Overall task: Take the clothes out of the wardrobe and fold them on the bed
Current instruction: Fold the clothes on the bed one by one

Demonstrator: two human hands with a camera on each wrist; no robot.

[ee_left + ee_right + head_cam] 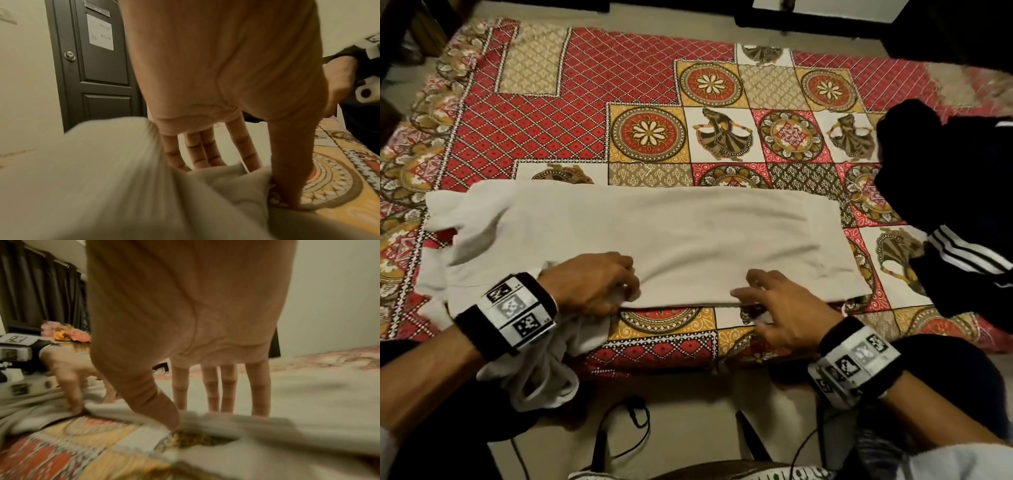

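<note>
Both hands pinch the near edge of the white garment [654,233] lying folded across the bed [585,102]: left hand [592,281] toward its left, right hand [787,308] further right, fingers on top, thumbs under

dark panelled door [98,65] | cream wall [26,73] | dark curtains [41,288] | beige floor [688,404]

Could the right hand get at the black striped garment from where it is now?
Probably yes. The right hand pinches the white garment at its near edge, and the black striped garment lies uncovered on the bedspread to its right, nothing between.
</note>
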